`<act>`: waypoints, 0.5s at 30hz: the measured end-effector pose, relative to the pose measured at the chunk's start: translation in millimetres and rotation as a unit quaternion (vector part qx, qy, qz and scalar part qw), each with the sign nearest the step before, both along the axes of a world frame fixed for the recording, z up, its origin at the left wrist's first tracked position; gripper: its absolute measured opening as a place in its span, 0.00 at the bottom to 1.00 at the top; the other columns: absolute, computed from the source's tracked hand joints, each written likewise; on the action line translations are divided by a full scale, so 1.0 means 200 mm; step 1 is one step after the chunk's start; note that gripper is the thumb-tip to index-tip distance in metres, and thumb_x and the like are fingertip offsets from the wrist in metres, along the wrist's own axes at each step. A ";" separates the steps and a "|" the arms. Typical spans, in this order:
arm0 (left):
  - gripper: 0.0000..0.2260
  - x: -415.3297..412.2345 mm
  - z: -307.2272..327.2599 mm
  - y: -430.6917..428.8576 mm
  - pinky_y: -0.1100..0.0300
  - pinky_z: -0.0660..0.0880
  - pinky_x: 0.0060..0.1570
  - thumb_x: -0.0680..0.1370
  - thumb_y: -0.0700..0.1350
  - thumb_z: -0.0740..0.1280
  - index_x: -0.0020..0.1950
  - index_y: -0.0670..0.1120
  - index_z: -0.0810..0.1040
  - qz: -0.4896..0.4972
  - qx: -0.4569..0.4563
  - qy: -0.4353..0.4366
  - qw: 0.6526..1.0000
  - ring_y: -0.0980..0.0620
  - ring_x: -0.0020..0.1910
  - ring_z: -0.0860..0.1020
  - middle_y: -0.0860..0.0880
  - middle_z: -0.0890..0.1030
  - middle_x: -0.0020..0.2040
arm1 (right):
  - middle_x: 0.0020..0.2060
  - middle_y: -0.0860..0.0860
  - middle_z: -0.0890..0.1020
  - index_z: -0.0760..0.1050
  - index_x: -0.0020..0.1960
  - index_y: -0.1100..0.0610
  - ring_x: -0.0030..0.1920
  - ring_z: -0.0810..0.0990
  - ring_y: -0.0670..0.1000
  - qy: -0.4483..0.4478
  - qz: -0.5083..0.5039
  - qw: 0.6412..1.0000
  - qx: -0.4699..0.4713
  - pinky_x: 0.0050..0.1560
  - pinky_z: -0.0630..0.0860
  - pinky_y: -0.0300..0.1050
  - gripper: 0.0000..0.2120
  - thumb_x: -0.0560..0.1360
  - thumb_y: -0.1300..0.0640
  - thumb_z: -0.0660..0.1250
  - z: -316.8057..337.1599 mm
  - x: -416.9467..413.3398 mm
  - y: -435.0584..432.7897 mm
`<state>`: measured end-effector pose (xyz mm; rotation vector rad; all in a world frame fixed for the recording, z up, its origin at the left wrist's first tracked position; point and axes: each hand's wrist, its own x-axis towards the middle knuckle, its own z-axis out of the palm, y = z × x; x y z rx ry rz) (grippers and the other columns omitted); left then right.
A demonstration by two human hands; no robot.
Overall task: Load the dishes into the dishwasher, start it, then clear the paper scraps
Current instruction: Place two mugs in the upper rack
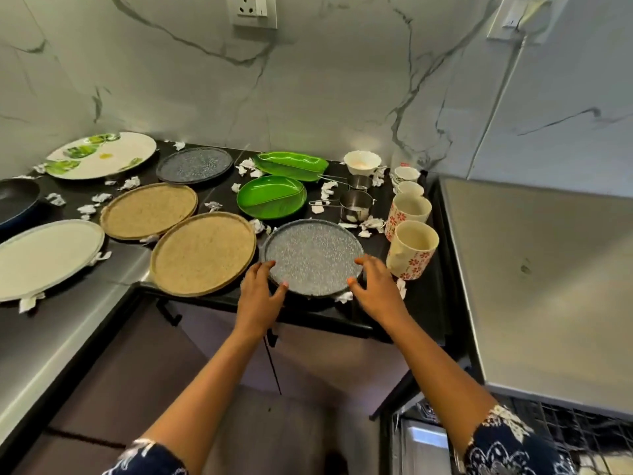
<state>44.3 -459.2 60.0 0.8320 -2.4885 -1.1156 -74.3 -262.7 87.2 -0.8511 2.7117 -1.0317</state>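
Head cam: both hands at the grey speckled plate (pixel 313 257). L hand (pixel 260 296) is at its left rim, fingers (pixel 266 266) spread wide, tips touching the edge, thumb tip laid on the near rim. R hand (pixel 376 286) does the same on the right rim: fingers apart, thumb at the near edge. Can't tell if any tip hooks under. The plate lies flat at the front of the dark counter (pixel 424 303), btwn the two hands.

It's crowded round it. A big tan plate (pixel 203 253) sits tight against its left side, and a floral mug (pixel 412 250) stands just beside the R hand w/ a second mug (pixel 407 212) behind. Paper scraps (pixel 371 225) lie off the plate's far right, and one more at its near rim btwn the thumbs. Behind are a green divided plate (pixel 270 197), steel measuring cups (pixel 356 202) and a white bowl (pixel 362 162). Farther left are a second tan plate (pixel 149 210), a dark speckled plate (pixel 194 165) and a leaf-print plate (pixel 102 155). The dishwasher rack (pixel 582 430) shows bottom right, well apart from the plate.

The plate itself is round, grey w/ fine pale flecks and a low raised rim.
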 end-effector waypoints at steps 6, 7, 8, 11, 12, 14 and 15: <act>0.23 -0.26 0.02 0.21 0.45 0.61 0.70 0.76 0.48 0.67 0.70 0.50 0.68 -0.092 -0.156 0.078 0.980 0.44 0.71 0.63 0.45 0.66 0.72 | 0.62 0.55 0.74 0.74 0.60 0.59 0.61 0.70 0.53 0.218 -0.134 0.960 -0.113 0.63 0.67 0.45 0.17 0.74 0.55 0.63 0.02 -0.10 0.24; 0.24 -0.34 0.04 0.25 0.45 0.61 0.70 0.75 0.50 0.66 0.71 0.49 0.68 -0.125 -0.142 0.086 0.978 0.45 0.71 0.63 0.46 0.66 0.72 | 0.61 0.56 0.74 0.73 0.61 0.59 0.61 0.70 0.53 0.216 -0.161 0.955 -0.125 0.63 0.67 0.45 0.18 0.74 0.54 0.61 0.03 -0.14 0.29; 0.26 -0.44 0.07 0.30 0.45 0.61 0.70 0.75 0.53 0.65 0.72 0.49 0.67 -0.160 -0.122 0.086 0.976 0.45 0.71 0.64 0.46 0.67 0.71 | 0.61 0.57 0.74 0.72 0.63 0.60 0.61 0.70 0.54 0.192 -0.190 0.953 -0.139 0.63 0.68 0.47 0.18 0.75 0.56 0.61 0.03 -0.19 0.33; 0.34 -0.67 0.13 0.45 0.49 0.61 0.71 0.72 0.61 0.65 0.74 0.48 0.63 -0.241 -0.072 0.054 0.966 0.47 0.70 0.65 0.46 0.68 0.71 | 0.65 0.55 0.73 0.68 0.68 0.56 0.65 0.71 0.55 0.021 -0.223 0.961 -0.165 0.65 0.68 0.47 0.21 0.76 0.66 0.61 0.03 -0.35 0.43; 0.36 -0.72 0.13 0.48 0.51 0.61 0.70 0.72 0.63 0.66 0.75 0.49 0.61 -0.256 -0.060 0.045 0.964 0.48 0.70 0.65 0.47 0.68 0.71 | 0.66 0.54 0.73 0.67 0.69 0.54 0.66 0.71 0.54 -0.033 -0.206 0.965 -0.159 0.66 0.67 0.46 0.23 0.76 0.68 0.60 0.03 -0.38 0.45; 0.40 -0.78 0.13 0.54 0.53 0.61 0.68 0.70 0.63 0.70 0.76 0.51 0.58 -0.269 -0.028 0.041 0.962 0.50 0.70 0.64 0.49 0.67 0.72 | 0.68 0.52 0.71 0.65 0.71 0.52 0.68 0.70 0.52 -0.098 -0.164 0.971 -0.144 0.66 0.65 0.43 0.25 0.77 0.68 0.58 0.03 -0.43 0.48; 0.42 -0.79 0.12 0.55 0.54 0.60 0.69 0.68 0.62 0.72 0.76 0.52 0.57 -0.270 -0.008 0.041 0.962 0.52 0.70 0.63 0.50 0.67 0.72 | 0.68 0.51 0.71 0.64 0.71 0.52 0.68 0.69 0.50 -0.113 -0.151 0.972 -0.143 0.65 0.65 0.40 0.25 0.77 0.68 0.58 0.03 -0.45 0.48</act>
